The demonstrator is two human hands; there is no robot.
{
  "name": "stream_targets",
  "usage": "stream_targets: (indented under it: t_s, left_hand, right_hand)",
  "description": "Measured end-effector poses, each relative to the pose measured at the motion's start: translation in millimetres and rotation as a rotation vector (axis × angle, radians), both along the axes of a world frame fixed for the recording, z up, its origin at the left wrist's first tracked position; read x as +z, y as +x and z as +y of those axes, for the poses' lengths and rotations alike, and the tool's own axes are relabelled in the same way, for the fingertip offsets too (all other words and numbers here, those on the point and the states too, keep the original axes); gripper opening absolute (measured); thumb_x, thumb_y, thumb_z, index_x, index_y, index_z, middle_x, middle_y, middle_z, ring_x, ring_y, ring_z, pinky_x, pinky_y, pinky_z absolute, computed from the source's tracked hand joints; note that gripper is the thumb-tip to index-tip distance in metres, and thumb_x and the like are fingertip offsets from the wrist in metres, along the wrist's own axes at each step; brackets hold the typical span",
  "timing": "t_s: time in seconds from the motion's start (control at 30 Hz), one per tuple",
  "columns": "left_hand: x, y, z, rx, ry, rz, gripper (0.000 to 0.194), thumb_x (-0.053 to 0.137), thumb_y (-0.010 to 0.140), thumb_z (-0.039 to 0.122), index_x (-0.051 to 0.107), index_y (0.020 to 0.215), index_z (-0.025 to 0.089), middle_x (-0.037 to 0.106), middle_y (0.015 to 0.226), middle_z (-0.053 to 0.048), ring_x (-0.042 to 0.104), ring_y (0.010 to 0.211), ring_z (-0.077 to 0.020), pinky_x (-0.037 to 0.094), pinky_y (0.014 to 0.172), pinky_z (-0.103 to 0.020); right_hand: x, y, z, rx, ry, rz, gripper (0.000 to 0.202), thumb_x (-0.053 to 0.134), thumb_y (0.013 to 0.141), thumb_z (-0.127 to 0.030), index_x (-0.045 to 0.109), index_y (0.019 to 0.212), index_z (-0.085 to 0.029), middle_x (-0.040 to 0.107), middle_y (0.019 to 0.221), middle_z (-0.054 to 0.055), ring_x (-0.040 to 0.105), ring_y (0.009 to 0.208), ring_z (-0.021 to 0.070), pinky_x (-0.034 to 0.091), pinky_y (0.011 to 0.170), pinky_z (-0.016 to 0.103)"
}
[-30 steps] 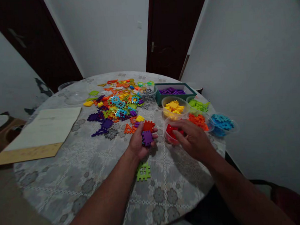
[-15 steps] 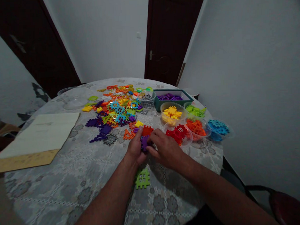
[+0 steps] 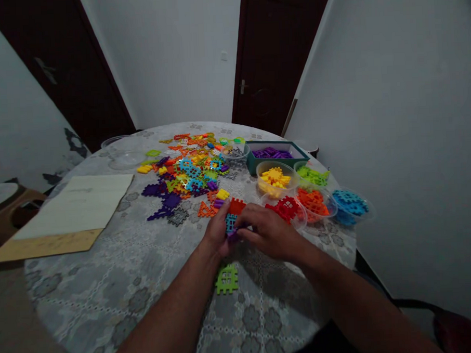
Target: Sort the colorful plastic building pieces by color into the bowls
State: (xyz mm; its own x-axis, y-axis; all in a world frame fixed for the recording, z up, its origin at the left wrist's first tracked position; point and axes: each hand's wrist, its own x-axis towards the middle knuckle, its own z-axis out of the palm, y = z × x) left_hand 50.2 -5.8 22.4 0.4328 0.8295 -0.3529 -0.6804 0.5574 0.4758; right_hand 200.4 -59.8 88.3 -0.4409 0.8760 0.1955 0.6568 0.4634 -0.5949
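My left hand (image 3: 215, 232) is closed around a small group of plastic interlocking building pieces. A light-blue window piece (image 3: 230, 221) shows between my hands, with a red-orange piece (image 3: 237, 205) just beyond it; my fingers hide whether the two are joined. At the near side of the group, the fingers of my right hand (image 3: 266, 231) pinch a purple interlocking piece (image 3: 233, 237), partly covered by them. On the tablecloth below my hands lies a green window piece (image 3: 227, 279). Yellow (image 3: 223, 194) and orange triangular (image 3: 204, 209) pieces lie just past my left hand.
A mixed heap of pieces (image 3: 192, 170) spreads over the round table. To the right stand a box of purple pieces (image 3: 251, 163) and clear tubs of yellow, red, orange, green and blue pieces. A sheet of paper on cardboard (image 3: 75, 204) lies at left.
The purple piece has tipped down toward me, uncovering the light-blue window piece. Both hands stay close together, and the whole view has shifted slightly.
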Motion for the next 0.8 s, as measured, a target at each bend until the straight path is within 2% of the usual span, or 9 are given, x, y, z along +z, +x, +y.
stream_targets:
  t_s: [0.1, 0.17, 0.23, 0.33, 0.4, 0.47, 0.53, 0.63, 0.8]
  left_hand:
    - [0.1, -1, 1, -0.028, -0.037, 0.031, 0.039, 0.053, 0.107, 0.045, 0.065, 0.090, 0.012, 0.070, 0.072, -0.007, 0.067, 0.053, -0.0157, 0.054, 0.047, -0.025]
    - [-0.2, -2, 1, -0.065, -0.049, 0.017, 0.042, 0.051, 0.107, 0.049, 0.066, 0.097, 0.012, 0.071, 0.075, -0.008, 0.067, 0.054, -0.0167, 0.049, 0.041, -0.023]
    - [-1.3, -2, 2, -0.096, -0.065, -0.007, 0.045, 0.049, 0.108, 0.053, 0.066, 0.098, 0.012, 0.070, 0.075, -0.008, 0.065, 0.052, -0.0158, 0.042, 0.037, -0.021]
    - [-3.9, -4, 6, -0.046, -0.084, -0.018, 0.048, 0.046, 0.108, 0.055, 0.065, 0.096, 0.013, 0.068, 0.075, -0.007, 0.063, 0.051, -0.0142, 0.043, 0.038, -0.021]
    - [-4.9, -6, 8, 0.015, -0.067, -0.009, 0.047, 0.046, 0.108, 0.056, 0.065, 0.100, 0.013, 0.071, 0.081, -0.008, 0.064, 0.054, -0.0144, 0.044, 0.039, -0.021]
    - [-4.7, -10, 11, 0.059, -0.042, -0.016, 0.045, 0.047, 0.108, 0.055, 0.065, 0.103, 0.014, 0.071, 0.084, -0.008, 0.063, 0.056, -0.0138, 0.043, 0.040, -0.020]
    - [-3.6, -12, 12, 0.074, -0.025, -0.032, 0.043, 0.047, 0.107, 0.054, 0.065, 0.103, 0.015, 0.070, 0.085, -0.008, 0.063, 0.056, -0.0131, 0.042, 0.040, -0.020]
    - [-1.5, -13, 11, 0.074, -0.021, -0.044, 0.043, 0.045, 0.107, 0.053, 0.065, 0.103, 0.015, 0.070, 0.086, -0.008, 0.063, 0.057, -0.0139, 0.042, 0.041, -0.020]
    - [1.3, -13, 9, 0.055, -0.025, -0.074, 0.043, 0.044, 0.108, 0.051, 0.065, 0.104, 0.014, 0.070, 0.086, -0.009, 0.063, 0.056, -0.0144, 0.041, 0.040, -0.021]
  right_hand:
    - [15.3, 17, 9, -0.007, -0.126, 0.151, 0.009, 0.065, 0.101, -0.024, 0.071, 0.095, -0.021, 0.071, 0.088, 0.000, 0.064, 0.079, 0.0144, 0.049, 0.073, 0.027]
    - [21.0, 24, 15, -0.070, -0.106, 0.143, 0.013, 0.062, 0.103, -0.028, 0.071, 0.095, -0.021, 0.071, 0.085, -0.001, 0.064, 0.076, 0.0147, 0.048, 0.071, 0.027]
    - [20.5, 23, 16, -0.050, -0.047, 0.057, 0.014, 0.060, 0.103, -0.027, 0.071, 0.097, -0.021, 0.072, 0.088, 0.001, 0.065, 0.080, 0.0156, 0.047, 0.074, 0.029]
    - [10.3, 9, -2, 0.030, 0.019, -0.032, 0.015, 0.056, 0.105, -0.024, 0.070, 0.105, -0.020, 0.073, 0.099, 0.004, 0.067, 0.090, 0.0181, 0.049, 0.083, 0.032]
    - [1.5, -1, -23, 0.014, 0.020, -0.086, 0.016, 0.056, 0.106, -0.027, 0.069, 0.112, -0.020, 0.072, 0.105, 0.007, 0.067, 0.095, 0.0206, 0.051, 0.086, 0.035]
    - [-6.7, -8, -46, -0.018, -0.034, -0.207, 0.019, 0.060, 0.104, -0.032, 0.067, 0.117, -0.020, 0.070, 0.110, 0.009, 0.067, 0.098, 0.0240, 0.053, 0.087, 0.039]
    - [-14.6, -12, -62, -0.038, -0.113, -0.355, 0.032, 0.067, 0.100, -0.035, 0.065, 0.128, -0.020, 0.067, 0.120, 0.012, 0.067, 0.103, 0.0277, 0.054, 0.089, 0.043]
    - [-26.5, -13, -69, -0.060, -0.193, -0.462, 0.049, 0.071, 0.095, -0.031, 0.059, 0.141, -0.021, 0.060, 0.131, 0.014, 0.066, 0.110, 0.0302, 0.055, 0.093, 0.045]
    - [-37.4, -10, -61, -0.028, -0.245, -0.450, 0.035, 0.070, 0.094, -0.030, 0.062, 0.125, -0.017, 0.059, 0.124, 0.013, 0.063, 0.107, 0.0271, 0.053, 0.094, 0.042]
